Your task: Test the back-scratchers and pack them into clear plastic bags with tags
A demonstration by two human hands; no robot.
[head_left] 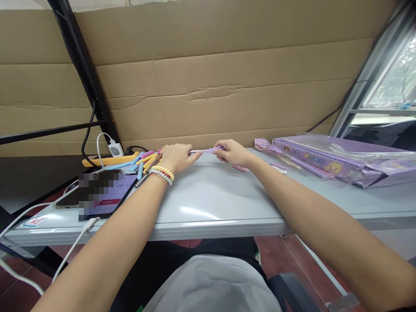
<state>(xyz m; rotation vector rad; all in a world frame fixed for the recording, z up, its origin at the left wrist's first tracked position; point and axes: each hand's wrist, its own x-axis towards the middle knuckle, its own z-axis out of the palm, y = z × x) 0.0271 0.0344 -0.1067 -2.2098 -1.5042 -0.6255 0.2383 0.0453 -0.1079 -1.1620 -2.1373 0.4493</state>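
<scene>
My left hand [177, 157] and my right hand [231, 151] meet near the far edge of the grey table [208, 203]. Between them they hold a thin pen-like stick [203, 151]: the left hand pinches its silvery end, the right hand grips its purple end. A pile of several coloured sleeves [143, 161], pink, blue and yellow, lies just left of my left hand. Beaded bracelets sit on my left wrist.
A phone [110, 195] with a lit screen lies at the table's left, cables running from it to a white charger [115, 149]. A purple boxed set in plastic wrap [331, 161] lies at the right. A cardboard wall [227, 86] stands behind the table.
</scene>
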